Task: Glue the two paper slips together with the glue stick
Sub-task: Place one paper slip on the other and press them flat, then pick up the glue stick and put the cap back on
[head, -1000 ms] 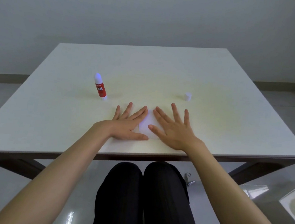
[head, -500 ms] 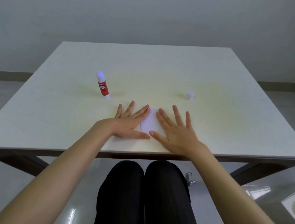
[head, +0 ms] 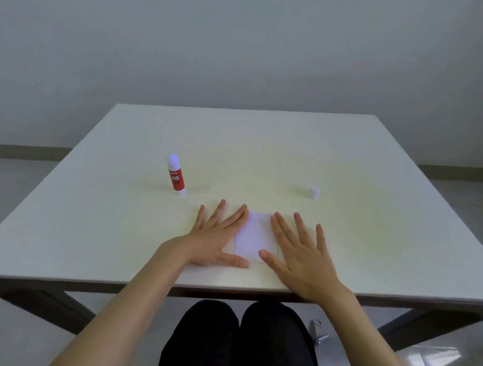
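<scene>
White paper slips (head: 253, 236) lie flat on the white table (head: 266, 155) near its front edge, one over the other as far as I can tell. My left hand (head: 215, 239) rests flat with fingers spread on their left edge. Flat on the table too, my right hand (head: 301, 252) covers their right edge, fingers apart. A red glue stick (head: 176, 175) stands upright, uncapped, to the far left of the slips. Its white cap (head: 314, 192) sits to the far right of them.
The table's front edge runs just below my wrists, my dark-clothed legs (head: 240, 346) under it. A small metal object (head: 319, 334) lies on the glossy floor to the right. A plain wall stands behind the table.
Both hands have slid apart sideways over the slips, baring more of the paper between them. The view has tilted up a little. Glue stick and cap have not moved.
</scene>
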Motion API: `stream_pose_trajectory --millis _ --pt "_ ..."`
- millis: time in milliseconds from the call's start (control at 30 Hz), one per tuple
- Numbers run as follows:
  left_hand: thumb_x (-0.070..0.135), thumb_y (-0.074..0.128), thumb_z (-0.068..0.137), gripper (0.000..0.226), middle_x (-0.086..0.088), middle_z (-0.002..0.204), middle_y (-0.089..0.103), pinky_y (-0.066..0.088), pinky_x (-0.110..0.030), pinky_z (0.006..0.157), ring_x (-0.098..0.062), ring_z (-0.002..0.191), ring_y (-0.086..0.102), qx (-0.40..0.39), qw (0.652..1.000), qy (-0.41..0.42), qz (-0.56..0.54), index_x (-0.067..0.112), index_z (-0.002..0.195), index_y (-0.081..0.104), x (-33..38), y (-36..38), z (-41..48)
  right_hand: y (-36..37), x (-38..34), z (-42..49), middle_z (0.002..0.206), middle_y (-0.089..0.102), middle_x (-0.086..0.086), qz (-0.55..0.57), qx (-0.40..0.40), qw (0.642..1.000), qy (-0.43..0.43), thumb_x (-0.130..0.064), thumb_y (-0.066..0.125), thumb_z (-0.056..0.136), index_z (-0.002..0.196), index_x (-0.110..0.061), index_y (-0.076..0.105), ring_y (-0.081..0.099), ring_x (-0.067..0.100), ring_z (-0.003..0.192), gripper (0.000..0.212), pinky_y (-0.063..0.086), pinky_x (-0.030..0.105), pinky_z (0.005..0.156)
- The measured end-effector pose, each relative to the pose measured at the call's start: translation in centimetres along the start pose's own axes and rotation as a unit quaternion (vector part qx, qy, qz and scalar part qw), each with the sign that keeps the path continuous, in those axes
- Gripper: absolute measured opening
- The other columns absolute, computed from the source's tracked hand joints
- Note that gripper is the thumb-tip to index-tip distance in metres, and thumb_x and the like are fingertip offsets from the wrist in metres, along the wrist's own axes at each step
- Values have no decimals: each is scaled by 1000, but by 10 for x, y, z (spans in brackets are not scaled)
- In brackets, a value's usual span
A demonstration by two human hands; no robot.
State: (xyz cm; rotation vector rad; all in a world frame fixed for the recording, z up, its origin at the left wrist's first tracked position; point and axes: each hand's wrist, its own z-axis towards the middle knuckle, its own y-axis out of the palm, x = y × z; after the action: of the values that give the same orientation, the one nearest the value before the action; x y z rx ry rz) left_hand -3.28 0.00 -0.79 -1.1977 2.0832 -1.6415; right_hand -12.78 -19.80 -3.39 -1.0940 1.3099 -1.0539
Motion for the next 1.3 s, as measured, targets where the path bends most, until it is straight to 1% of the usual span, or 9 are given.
stream_pose_trajectory --millis 167,267,367,633,833,967,1100,1200,1300 --pt "58 60 76 100 24 156 -8 -10 -35 118 -6 146 -11 169 953 38 -248 37 148 -6 -6 -8 -11 -10 -1 0 152 -19 -23 143 70 987 22 -71 -1 81 147 -32 -17 -20 7 142 79 -10 38 117" --pt "41 66 82 65 15 142 45 34 -29 108 -7 132 42 480 773 -12 -414 25 140 42 -20 -19 -23 -16 0 -4 152 19 -18 283 147 946 54 -48 28 96 149 -23 19 12 6 144 60 12 31 118" --pt "31 67 82 51 8 122 56 47 -33 92 -9 108 54 644 634 -156 -399 23 130 51 -44 -31 -24 -17 1 -9 109 67 1 355 274 885 121 -19 49 96 104 -17 62 61 18 102 16 44 25 81" --pt "26 71 81 63 0 137 55 38 -28 104 -13 127 50 525 713 -220 -409 12 137 45 -61 -32 11 -14 -1 -12 55 49 3 345 301 880 129 -6 50 92 68 -11 52 40 17 51 24 31 26 50" --pt "18 59 85 19 -10 68 67 35 -10 58 -12 59 53 574 702 -236 -350 6 71 54 -60 -34 21 -13 0 -11 52 46 -3 332 294 887 127 -5 52 90 67 -13 51 39 13 49 25 28 22 49" --pt "22 59 84 27 -5 60 67 39 -25 63 -8 58 53 570 693 -238 -372 4 65 59 -56 -37 18 -13 -1 -11 59 54 1 309 293 897 116 -1 56 89 70 -10 57 49 20 57 21 35 23 50" --pt "24 65 83 27 5 63 73 44 -8 74 8 83 65 481 737 -85 -468 15 59 69 -31 -51 11 -29 -20 1 78 65 -5 341 309 885 67 -6 58 90 85 -15 68 58 8 72 15 41 13 60" --pt "17 70 81 13 7 81 77 48 -9 80 -5 91 70 379 747 22 -546 25 72 76 1 -62 10 -48 -37 29 88 67 0 545 169 813 119 -31 50 95 112 -16 63 61 3 61 27 47 12 56" --pt "14 68 83 11 0 93 77 51 -15 83 -17 93 72 344 728 63 -590 23 84 75 20 -68 7 -67 -48 45 75 66 14 780 -116 591 172 -56 35 94 115 -6 56 55 21 46 58 44 26 43"
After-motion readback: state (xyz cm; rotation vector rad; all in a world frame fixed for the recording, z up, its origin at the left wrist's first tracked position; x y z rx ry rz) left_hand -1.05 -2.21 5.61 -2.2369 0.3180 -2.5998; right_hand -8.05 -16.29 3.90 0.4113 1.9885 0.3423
